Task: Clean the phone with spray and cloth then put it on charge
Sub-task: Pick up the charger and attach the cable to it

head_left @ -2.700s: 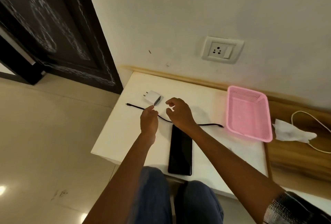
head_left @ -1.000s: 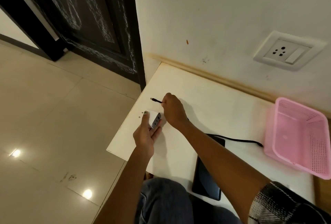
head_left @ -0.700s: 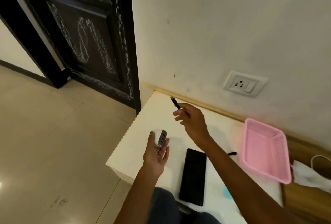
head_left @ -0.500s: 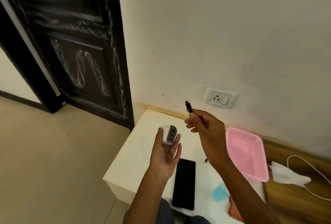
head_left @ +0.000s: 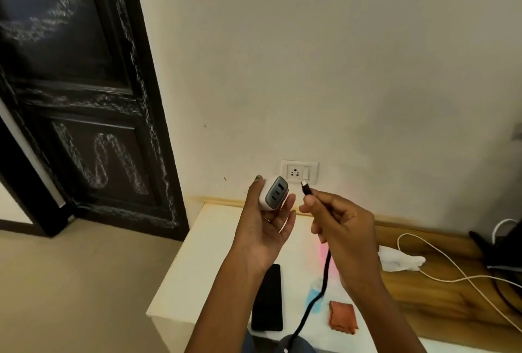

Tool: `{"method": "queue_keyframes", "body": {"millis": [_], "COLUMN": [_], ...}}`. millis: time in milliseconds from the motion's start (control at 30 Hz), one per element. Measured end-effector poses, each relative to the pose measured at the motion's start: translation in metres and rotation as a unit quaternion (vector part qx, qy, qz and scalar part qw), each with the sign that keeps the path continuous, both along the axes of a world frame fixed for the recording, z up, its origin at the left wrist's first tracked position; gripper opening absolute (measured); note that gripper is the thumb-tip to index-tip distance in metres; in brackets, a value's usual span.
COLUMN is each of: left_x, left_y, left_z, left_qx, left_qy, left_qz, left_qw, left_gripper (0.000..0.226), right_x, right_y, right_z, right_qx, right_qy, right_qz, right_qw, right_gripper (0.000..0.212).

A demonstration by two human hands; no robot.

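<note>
Above a white counter [head_left: 214, 262], raised before a wall socket [head_left: 299, 173]: left hand [head_left: 265, 228], fingers [head_left: 288, 211] curled around a white charger [head_left: 273, 193], grey three-port face turned toward the camera. Just beside it, apart by a small gap, right hand [head_left: 343, 235], thumb and fingers pinched on a black cable [head_left: 324, 270] near its plug, metal tip pointing up toward the ports. Below, flat on the counter, well apart from both hands: black phone [head_left: 268, 300], beside an orange cloth [head_left: 342, 316].

An open gap is seen between cable tip [head_left: 304, 184] and charger [head_left: 274, 192]; the wall socket [head_left: 299, 173] lies behind both.
</note>
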State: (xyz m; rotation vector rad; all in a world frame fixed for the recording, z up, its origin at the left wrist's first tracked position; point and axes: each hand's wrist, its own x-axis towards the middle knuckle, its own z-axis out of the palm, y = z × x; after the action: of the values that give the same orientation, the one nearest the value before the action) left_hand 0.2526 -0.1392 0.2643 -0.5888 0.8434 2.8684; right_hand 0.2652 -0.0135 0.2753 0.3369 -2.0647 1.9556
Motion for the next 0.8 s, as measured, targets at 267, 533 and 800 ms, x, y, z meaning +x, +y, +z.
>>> {"method": "queue_keyframes", "body": {"millis": [267, 533, 800], "left_x": [0.013, 0.019, 0.019], "left_y": [0.010, 0.011, 0.014], "left_z": [0.016, 0.021, 0.020], "left_qx": [0.006, 0.004, -0.052], "left_qy": [0.016, 0.024, 0.035], "left_qz": [-0.037, -0.041, -0.018], "left_qw": [0.999, 0.999, 0.998], "left_gripper": [0.033, 0.049, 0.052], "right_x": [0.017, 0.027, 0.029], "right_y": [0.007, 0.005, 0.002], "right_z": [0.013, 0.024, 0.024], "right_qx": [0.119, 0.217, 0.288], "right_qy": [0.066, 0.140, 0.174], "right_qz": [-0.058, -0.107, -0.123], "right_qw": [0.989, 0.960, 0.934], "right_gripper": [0.016, 0.011, 0.003]}}
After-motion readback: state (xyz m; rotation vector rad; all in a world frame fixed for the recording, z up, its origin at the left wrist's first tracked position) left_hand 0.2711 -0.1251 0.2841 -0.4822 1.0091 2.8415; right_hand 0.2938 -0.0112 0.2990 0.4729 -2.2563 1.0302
